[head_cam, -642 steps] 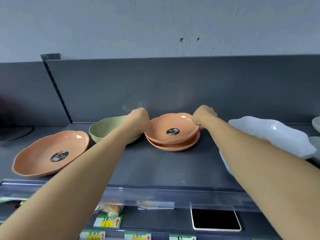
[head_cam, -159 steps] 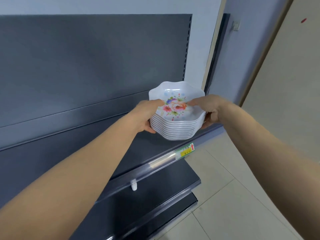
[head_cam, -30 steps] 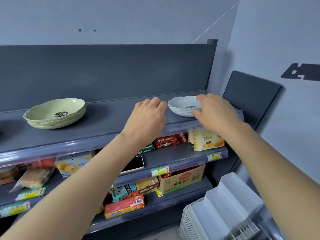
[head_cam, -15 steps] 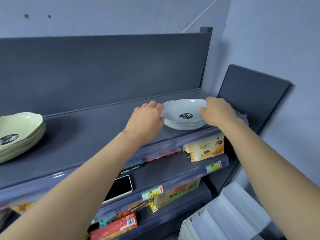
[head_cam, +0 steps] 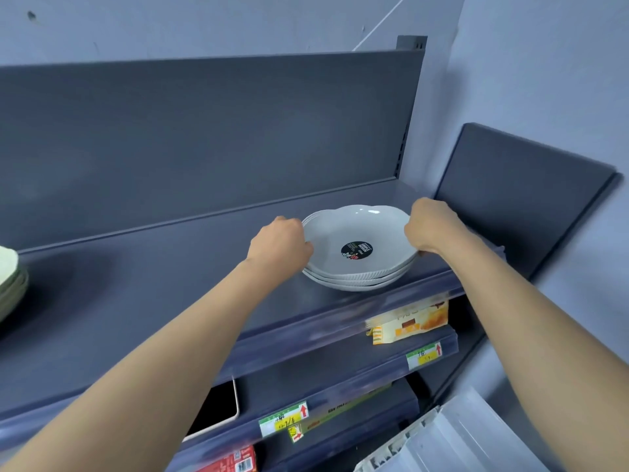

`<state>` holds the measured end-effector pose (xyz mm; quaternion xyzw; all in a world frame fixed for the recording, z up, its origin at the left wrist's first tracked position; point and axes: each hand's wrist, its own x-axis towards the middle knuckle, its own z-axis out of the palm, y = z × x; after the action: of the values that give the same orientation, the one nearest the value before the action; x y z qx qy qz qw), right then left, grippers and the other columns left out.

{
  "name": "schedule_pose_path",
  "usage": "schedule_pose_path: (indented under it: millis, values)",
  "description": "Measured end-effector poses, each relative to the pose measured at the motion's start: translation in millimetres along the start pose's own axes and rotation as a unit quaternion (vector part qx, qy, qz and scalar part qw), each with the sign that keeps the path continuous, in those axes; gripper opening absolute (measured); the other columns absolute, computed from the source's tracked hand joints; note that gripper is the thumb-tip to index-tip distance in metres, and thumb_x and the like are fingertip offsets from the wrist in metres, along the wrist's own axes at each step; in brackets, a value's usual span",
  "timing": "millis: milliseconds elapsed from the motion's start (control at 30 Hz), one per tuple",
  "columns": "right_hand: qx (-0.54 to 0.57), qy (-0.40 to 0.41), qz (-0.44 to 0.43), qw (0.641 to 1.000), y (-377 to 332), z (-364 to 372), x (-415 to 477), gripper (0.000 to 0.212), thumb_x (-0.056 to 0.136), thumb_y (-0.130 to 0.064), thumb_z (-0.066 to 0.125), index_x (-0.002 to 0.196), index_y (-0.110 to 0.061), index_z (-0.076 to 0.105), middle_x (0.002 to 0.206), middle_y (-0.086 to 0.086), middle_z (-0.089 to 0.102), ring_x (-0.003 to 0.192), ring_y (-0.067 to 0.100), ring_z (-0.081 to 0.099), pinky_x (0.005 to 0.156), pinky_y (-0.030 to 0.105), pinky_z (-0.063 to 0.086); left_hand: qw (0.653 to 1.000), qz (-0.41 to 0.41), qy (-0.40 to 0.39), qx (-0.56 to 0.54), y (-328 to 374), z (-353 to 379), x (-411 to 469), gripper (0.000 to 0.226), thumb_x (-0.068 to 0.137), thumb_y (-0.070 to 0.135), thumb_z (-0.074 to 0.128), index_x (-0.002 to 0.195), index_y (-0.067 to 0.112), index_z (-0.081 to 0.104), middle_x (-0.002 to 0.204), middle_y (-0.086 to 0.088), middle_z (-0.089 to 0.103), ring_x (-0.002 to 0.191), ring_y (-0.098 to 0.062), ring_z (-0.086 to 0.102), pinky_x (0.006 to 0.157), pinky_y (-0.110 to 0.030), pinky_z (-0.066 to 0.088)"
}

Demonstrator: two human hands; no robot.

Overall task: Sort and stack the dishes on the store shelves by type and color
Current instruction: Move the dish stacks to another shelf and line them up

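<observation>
The top shelf (head_cam: pixel 143 301) looks largely sorted as far as this view reaches: a stack of green dishes (head_cam: pixel 10 287) sits at its far left edge, mostly cut off by the frame, and a stack of white dishes (head_cam: pixel 357 253) rests at the right end near the front lip, well apart from the green ones. The left hand (head_cam: pixel 279 245) and right hand (head_cam: pixel 429 224) are each curled closed around opposite rims of the white stack, seemingly squaring it up or about to lift it. Whether more dishes remain elsewhere cannot be told.
</observation>
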<state>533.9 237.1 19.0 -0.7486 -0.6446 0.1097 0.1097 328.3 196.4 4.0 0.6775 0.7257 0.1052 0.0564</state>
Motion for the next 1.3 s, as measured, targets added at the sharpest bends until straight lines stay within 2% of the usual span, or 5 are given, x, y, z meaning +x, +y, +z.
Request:
schedule_pose_path:
  millis: [467, 733, 933, 1133, 1300]
  values:
    - [0.024, -0.012, 0.049, 0.998, -14.2, 26.1, 2.2, 0.031, 0.092, 0.001, 0.039, 0.119, -0.001, 0.052, 0.122, 0.019, 0.057, 0.106, 0.037, 0.056, 0.075, 0.033, 0.04, 0.996, -0.022, -0.031, -0.082, -12.7, 5.1, 15.7, 0.031, 0.088, 0.008, 0.047, 0.063, 0.012, 0.031, 0.065, -0.002, 0.039, 0.072, -0.029, 0.043, 0.046, -0.024, 0.027]
    - [0.084, -0.036, 0.047, 0.995, -23.7, 27.4, -2.3, 0.029, 0.086, 0.01, 0.037, 0.061, -0.005, 0.041, 0.061, 0.013, 0.049, 0.052, 0.024, 0.048, 0.042, 0.025, 0.034, 0.983, -0.049, -0.053, -0.17, -22.3, 9.1, 24.7, 0.032, 0.084, -0.009, 0.04, 0.115, -0.006, 0.046, 0.108, -0.023, 0.057, 0.092, -0.038, 0.058, 0.061, -0.032, 0.038]
    - [0.096, -0.034, 0.021, 0.995, -38.1, 30.1, -9.6, 0.03, 0.085, 0.009, 0.036, 0.06, -0.004, 0.044, 0.055, 0.013, 0.049, 0.049, 0.026, 0.052, 0.044, 0.027, 0.04, 0.982, -0.066, -0.058, -0.165, -39.5, 3.5, 24.8, 0.019, 0.078, -0.011, 0.037, 0.069, 0.006, 0.039, 0.065, -0.007, 0.044, 0.05, -0.018, 0.033, 0.043, -0.021, 0.028]
    - [0.134, -0.074, -0.003, 0.988, -64.3, 34.4, -14.3, 0.026, 0.085, 0.008, 0.033, 0.065, -0.003, 0.045, 0.061, 0.017, 0.052, 0.045, 0.025, 0.052, 0.041, 0.023, 0.039, 0.981, -0.088, -0.022, -0.171, -62.0, -5.8, 10.5, 0.029, 0.087, -0.006, 0.035, 0.111, -0.003, 0.051, 0.121, -0.023, 0.054, 0.078, -0.03, 0.044, 0.049, -0.025, 0.032]
    - [0.198, -0.114, -0.027, 0.973, -87.4, 48.3, -12.2, 0.024, 0.083, 0.005, 0.031, 0.087, 0.003, 0.055, 0.077, 0.021, 0.059, 0.05, 0.028, 0.057, 0.042, 0.024, 0.041, 0.979, -0.121, 0.0, -0.165, -91.3, -11.1, 2.1, 0.023, 0.085, -0.007, 0.036, 0.098, 0.0, 0.052, 0.095, -0.017, 0.053, 0.074, -0.029, 0.045, 0.046, -0.023, 0.03]
